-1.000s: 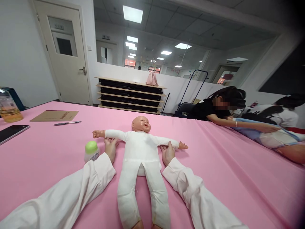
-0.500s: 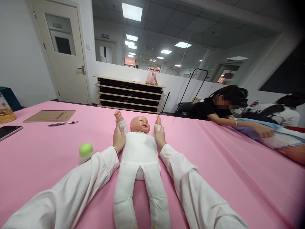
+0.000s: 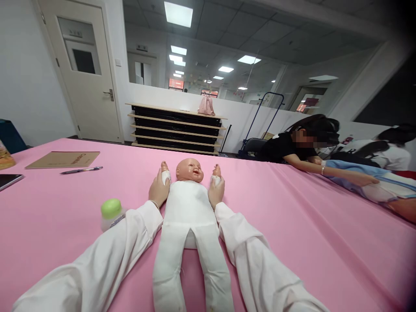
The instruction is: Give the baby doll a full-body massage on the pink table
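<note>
A baby doll (image 3: pixel 190 208) with a white cloth body lies on its back on the pink-covered table (image 3: pixel 273 242), its head away from me and its legs toward me. My left hand (image 3: pixel 159 189) is closed around the doll's arm on the left, just below its small plastic hand. On the other side my right hand (image 3: pixel 216 192) grips the other arm at the wrist, thumb toward the white cuff. Both doll hands stick up past my fingers, either side of its head.
Left of my sleeve stands a green-lidded container (image 3: pixel 111 212). Farther left lie a pen (image 3: pixel 81 170), a brown notebook (image 3: pixel 63 159), a phone (image 3: pixel 9 181) and a bottle (image 3: pixel 4 157). At the right a person in black (image 3: pixel 289 147) leans over the table, handling blue and white cloth (image 3: pixel 364 173).
The doll's arm on the left has tipped inward and lowered slightly with my left hand. My right hand has moved slightly downward. The other person's hand has shifted along the cloth.
</note>
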Demonstrator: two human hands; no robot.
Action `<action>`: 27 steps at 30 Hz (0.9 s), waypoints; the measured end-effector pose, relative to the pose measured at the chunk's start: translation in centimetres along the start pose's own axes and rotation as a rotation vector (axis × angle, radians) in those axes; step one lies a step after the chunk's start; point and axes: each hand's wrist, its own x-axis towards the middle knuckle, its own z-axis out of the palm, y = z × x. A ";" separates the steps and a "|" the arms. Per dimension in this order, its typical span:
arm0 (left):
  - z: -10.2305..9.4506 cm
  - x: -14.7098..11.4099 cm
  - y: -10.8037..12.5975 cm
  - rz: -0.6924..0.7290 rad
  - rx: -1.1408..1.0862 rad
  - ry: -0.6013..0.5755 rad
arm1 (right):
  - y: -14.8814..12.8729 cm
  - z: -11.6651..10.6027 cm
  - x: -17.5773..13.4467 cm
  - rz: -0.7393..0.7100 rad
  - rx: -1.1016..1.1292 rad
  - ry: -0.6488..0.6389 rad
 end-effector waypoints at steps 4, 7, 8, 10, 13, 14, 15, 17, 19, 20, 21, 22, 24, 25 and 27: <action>-2.2 -1.7 -0.7 0.167 -0.121 0.093 | -1.0 -4.1 -2.1 -0.064 0.118 -0.038; -4.1 -3.3 -1.9 0.198 -0.210 -0.087 | -1.0 -8.4 -4.1 -0.320 0.141 -0.354; -4.7 -3.8 -2.4 0.170 -0.242 -0.167 | -1.0 -9.7 -4.8 -0.379 0.152 -0.456; -5.5 -4.7 -3.3 0.159 -0.281 -0.296 | -0.9 -11.7 -5.7 -0.458 0.173 -0.608; -5.8 -5.3 -4.4 0.275 -0.269 -0.321 | -0.7 -12.9 -6.1 -0.511 0.189 -0.679; -5.7 -5.4 -4.6 0.304 -0.269 -0.301 | -0.6 -12.9 -6.1 -0.515 0.190 -0.680; -5.5 -5.4 -4.6 0.321 -0.283 -0.273 | -0.6 -12.6 -6.0 -0.504 0.184 -0.674; -4.7 -5.2 -4.3 0.344 -0.342 -0.227 | -1.0 -11.6 -5.5 -0.422 0.158 -0.621; -3.8 -4.6 -3.2 0.337 -0.419 -0.163 | -1.7 -9.9 -4.7 -0.285 0.136 -0.494; -3.3 -4.1 -2.5 0.298 -0.445 -0.126 | -2.0 -8.9 -4.1 -0.215 0.134 -0.418; -2.8 -3.5 -1.7 0.241 -0.453 -0.091 | -2.3 -7.7 -3.4 -0.156 0.142 -0.343; -2.3 -2.9 -0.9 0.176 -0.446 -0.055 | -2.4 -6.5 -2.6 -0.106 0.152 -0.276; -1.5 -1.6 0.3 0.112 -0.372 0.004 | -2.2 -4.2 -1.0 0.015 0.143 -0.180; -1.1 -1.0 0.7 0.102 -0.314 0.012 | -1.8 -3.2 -0.3 0.076 0.130 -0.159; -0.5 -0.1 0.7 0.078 -0.195 -0.017 | -0.7 -1.8 0.9 0.181 0.084 -0.168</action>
